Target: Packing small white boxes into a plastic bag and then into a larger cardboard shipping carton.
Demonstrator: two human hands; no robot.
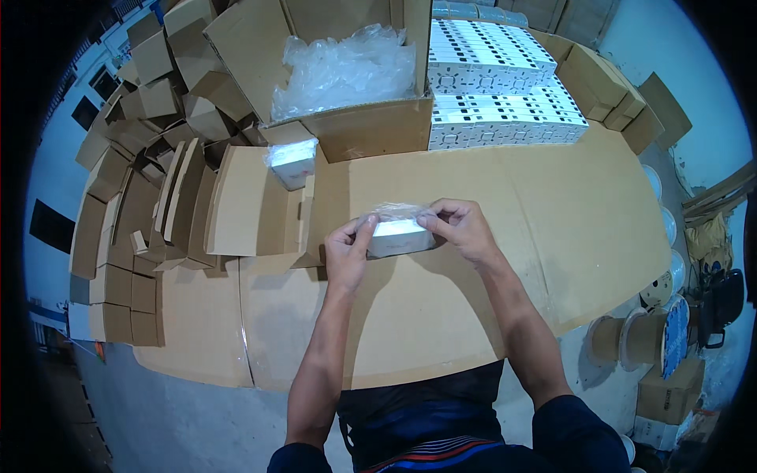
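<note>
Both hands grip small white box (398, 236) in clear film; long axis left-right; left hand (347, 248) pinches left end, right hand (461, 229) right end, equally near.

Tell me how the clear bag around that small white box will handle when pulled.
The clear bag looks thin and crinkled, so probably floppy and slippery. The white box inside keeps straight edges between left hand and right hand, so likely stiff, and seemingly light.

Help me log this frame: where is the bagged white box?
Head view, centre: the white box is held between left hand and right hand, over the cardboard tabletop.
</note>
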